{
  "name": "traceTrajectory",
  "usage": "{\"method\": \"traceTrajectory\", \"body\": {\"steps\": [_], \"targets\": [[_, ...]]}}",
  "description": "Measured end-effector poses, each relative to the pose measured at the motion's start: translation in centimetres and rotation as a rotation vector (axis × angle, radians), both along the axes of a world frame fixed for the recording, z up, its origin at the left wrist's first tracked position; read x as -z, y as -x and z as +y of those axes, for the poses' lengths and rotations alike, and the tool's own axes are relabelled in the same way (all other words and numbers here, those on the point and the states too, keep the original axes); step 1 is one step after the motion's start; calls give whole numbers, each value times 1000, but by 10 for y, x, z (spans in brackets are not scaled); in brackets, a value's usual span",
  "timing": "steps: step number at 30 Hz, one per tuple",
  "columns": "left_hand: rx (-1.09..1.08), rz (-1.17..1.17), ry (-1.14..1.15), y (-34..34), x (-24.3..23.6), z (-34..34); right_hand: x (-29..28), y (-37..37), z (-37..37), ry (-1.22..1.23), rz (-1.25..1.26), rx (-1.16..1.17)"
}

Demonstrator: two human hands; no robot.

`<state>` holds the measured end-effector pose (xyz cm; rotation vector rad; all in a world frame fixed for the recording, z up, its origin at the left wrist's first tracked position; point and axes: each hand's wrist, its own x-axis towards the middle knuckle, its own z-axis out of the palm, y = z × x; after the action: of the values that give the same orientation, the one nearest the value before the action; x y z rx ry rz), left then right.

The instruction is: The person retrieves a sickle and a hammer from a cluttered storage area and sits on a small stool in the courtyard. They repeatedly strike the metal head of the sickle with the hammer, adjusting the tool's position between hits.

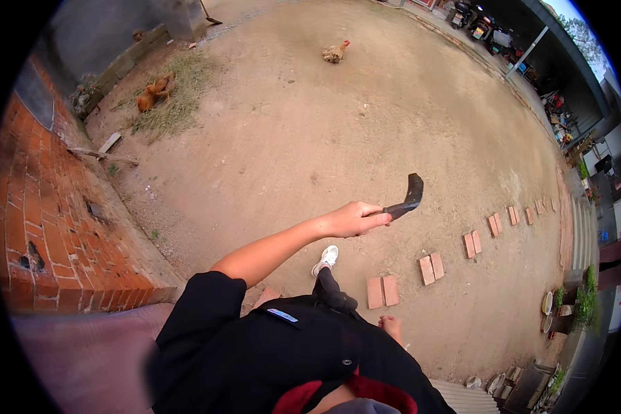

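Observation:
My left arm reaches forward over the dirt yard. My left hand (357, 219) is closed around one end of a black bent tool (405, 200); its free part curves upward at the far end, and I cannot make out its exact kind. Close to my body on the right, my right hand (390, 326) hangs low with its fingers curled, and no object shows in it; the forearm is partly covered by my black shirt. One white shoe (326, 259) of mine is on the ground below the left hand.
Paired red bricks (382, 292) lie in a row toward the right. A brick wall (62, 228) stands at left. Chickens (335, 53) are farther off, some by dry grass (179, 90). Motorbikes (483, 29) stand under a shelter. Potted plants (586, 297) line the right edge.

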<state>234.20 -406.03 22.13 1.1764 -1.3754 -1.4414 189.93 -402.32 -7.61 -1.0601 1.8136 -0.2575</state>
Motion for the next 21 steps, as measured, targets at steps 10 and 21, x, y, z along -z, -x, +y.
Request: {"method": "traceTrajectory", "body": {"steps": [10, 21], "targets": [[-958, 42, -277, -154, 134, -110, 12, -86, -302, -35, -25, -158], [-844, -161, -103, -261, 153, -450, 36, -217, -637, 50, 14, -116]]}}
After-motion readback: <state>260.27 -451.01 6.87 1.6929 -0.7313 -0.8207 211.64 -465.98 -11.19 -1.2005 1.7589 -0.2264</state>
